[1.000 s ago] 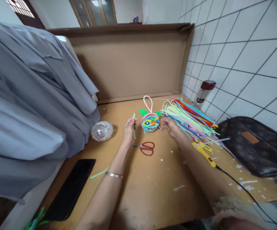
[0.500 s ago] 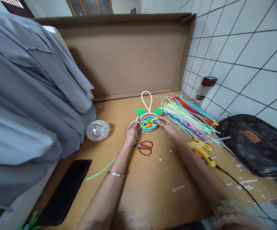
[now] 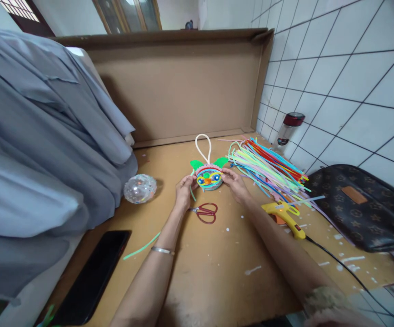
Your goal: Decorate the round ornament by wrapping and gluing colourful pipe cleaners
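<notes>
Between my hands is a round ornament [image 3: 209,178] decorated as a face in colourful pipe cleaners, with green ears and a white hanging loop [image 3: 203,149] on top. My left hand [image 3: 183,190] is closed at the ornament's left side, pinching a short light-green pipe cleaner [image 3: 192,194] that hangs down from the fingers. On the opposite side, my right hand [image 3: 234,182] grips the ornament's edge between thumb and fingers. Red-handled scissors [image 3: 206,213] lie on the table just below it. The ornament's back is hidden.
A pile of pipe cleaners [image 3: 268,163] lies at right, beside a yellow glue gun [image 3: 285,215] with a black cord, a dark bag [image 3: 363,204] and a bottle [image 3: 287,129]. On the left are a clear ball [image 3: 140,188], a black phone [image 3: 92,277], a green strand [image 3: 142,247] and grey cloth [image 3: 47,136].
The ornament has shifted slightly left and leans a little, with both hands still at its sides. The whole view has tilted up slightly.
</notes>
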The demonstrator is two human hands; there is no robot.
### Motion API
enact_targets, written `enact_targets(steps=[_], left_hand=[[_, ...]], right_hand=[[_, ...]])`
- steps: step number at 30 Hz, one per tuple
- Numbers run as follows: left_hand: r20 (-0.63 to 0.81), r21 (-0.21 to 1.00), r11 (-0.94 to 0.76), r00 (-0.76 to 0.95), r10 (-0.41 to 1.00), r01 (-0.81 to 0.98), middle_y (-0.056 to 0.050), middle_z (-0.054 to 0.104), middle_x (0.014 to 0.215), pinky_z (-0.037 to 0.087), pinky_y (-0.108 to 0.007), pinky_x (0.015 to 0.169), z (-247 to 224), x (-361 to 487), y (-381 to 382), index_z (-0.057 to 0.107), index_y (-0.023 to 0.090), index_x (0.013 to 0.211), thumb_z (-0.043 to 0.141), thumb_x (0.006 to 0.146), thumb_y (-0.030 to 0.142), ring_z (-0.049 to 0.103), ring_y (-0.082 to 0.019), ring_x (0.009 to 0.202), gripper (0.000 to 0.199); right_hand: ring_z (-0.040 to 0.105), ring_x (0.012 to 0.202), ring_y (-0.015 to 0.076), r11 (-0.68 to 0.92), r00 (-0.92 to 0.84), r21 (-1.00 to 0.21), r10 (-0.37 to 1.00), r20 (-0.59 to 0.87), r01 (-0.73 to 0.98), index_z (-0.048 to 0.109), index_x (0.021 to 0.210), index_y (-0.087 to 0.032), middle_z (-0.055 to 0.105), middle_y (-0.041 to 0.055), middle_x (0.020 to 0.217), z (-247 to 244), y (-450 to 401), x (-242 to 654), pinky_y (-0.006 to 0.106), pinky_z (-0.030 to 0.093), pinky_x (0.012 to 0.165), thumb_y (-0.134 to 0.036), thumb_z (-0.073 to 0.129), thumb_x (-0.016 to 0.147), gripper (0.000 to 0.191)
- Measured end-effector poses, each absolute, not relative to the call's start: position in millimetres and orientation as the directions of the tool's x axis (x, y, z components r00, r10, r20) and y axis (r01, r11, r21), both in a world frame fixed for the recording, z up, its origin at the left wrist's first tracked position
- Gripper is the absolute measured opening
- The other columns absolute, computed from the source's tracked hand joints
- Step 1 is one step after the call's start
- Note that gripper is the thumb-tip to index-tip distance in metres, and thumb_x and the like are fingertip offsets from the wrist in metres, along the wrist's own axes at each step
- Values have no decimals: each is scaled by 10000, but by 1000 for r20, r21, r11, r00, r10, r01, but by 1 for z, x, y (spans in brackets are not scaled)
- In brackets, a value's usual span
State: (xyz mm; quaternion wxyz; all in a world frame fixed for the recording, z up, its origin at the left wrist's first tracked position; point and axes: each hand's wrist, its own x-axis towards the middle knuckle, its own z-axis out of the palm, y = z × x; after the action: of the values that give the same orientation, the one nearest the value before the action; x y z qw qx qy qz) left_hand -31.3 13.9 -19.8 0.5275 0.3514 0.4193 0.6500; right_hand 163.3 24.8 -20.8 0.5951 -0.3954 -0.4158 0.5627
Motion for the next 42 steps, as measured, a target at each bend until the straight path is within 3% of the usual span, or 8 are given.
enact_targets(steps=[9, 14, 17, 22, 27, 32, 37, 42], left_hand=[[-3, 954, -33, -119, 993, -299, -69, 730, 825, 558, -340, 773, -2, -40, 5, 667, 159, 730, 855, 516, 524, 688, -192, 741, 463], [211, 973, -225, -221, 952, -42, -26, 663, 676, 497, -274, 701, 19, -49, -6, 715, 162, 766, 744, 681, 534, 609, -158, 680, 383], [285, 955, -266, -168, 944, 131, 12, 566, 581, 432, -246, 606, 33, -52, -11, 735, 170, 803, 666, 775, 494, 511, -137, 589, 333], [310, 917, -274, -89, 946, 289, 11, 499, 585, 360, -252, 562, 53, -50, -13, 712, 182, 767, 531, 855, 458, 448, -146, 585, 341], [284, 909, -266, -10, 959, 320, 36, 446, 536, 295, -246, 512, 66, -44, -8, 636, 190, 726, 553, 829, 419, 357, -125, 508, 264], [288, 887, -303, 95, 953, 348, 10, 544, 537, 344, -243, 543, 69, -40, -2, 560, 205, 600, 597, 796, 420, 442, -134, 536, 294], [261, 873, -319, 198, 945, 370, -7, 638, 570, 379, -249, 559, 73, -38, 3, 683, 209, 628, 693, 710, 415, 522, -156, 554, 222], [353, 735, -394, 186, 917, 552, -35, 743, 691, 407, -267, 614, 81, -32, 7, 775, 241, 695, 758, 659, 304, 610, -198, 628, 74]], right_hand=[[560, 743, 162, 74, 89, -943, 995, 48, -323, 605, 782, -236, 621, -31, 734, -14, 29, 153, 293, 462, 723, -303, 768, 515, 320], [563, 756, 179, 95, 93, -955, 993, 72, -280, 593, 776, -250, 631, -23, 733, -14, 30, 150, 299, 465, 712, -323, 744, 519, 307], [570, 775, 184, 103, 88, -957, 993, 82, -270, 583, 780, -250, 619, -22, 729, -14, 30, 149, 308, 464, 733, -327, 733, 521, 309], [573, 782, 183, 112, 88, -955, 992, 91, -274, 589, 769, -248, 620, -24, 725, -13, 29, 149, 309, 468, 753, -313, 734, 517, 298], [576, 765, 177, 101, 99, -950, 992, 74, -297, 604, 752, -244, 634, -25, 719, -14, 30, 149, 302, 472, 745, -304, 734, 493, 296], [581, 770, 178, 99, 102, -949, 992, 71, -300, 603, 745, -241, 647, -17, 743, -17, 32, 148, 302, 474, 740, -308, 738, 486, 300], [588, 766, 180, 96, 106, -948, 992, 66, -304, 603, 738, -246, 656, -15, 753, -19, 33, 147, 306, 483, 740, -321, 770, 485, 312], [602, 776, 190, 92, 107, -951, 992, 63, -294, 596, 738, -250, 662, -11, 755, -19, 32, 146, 320, 498, 747, -317, 783, 495, 314]])
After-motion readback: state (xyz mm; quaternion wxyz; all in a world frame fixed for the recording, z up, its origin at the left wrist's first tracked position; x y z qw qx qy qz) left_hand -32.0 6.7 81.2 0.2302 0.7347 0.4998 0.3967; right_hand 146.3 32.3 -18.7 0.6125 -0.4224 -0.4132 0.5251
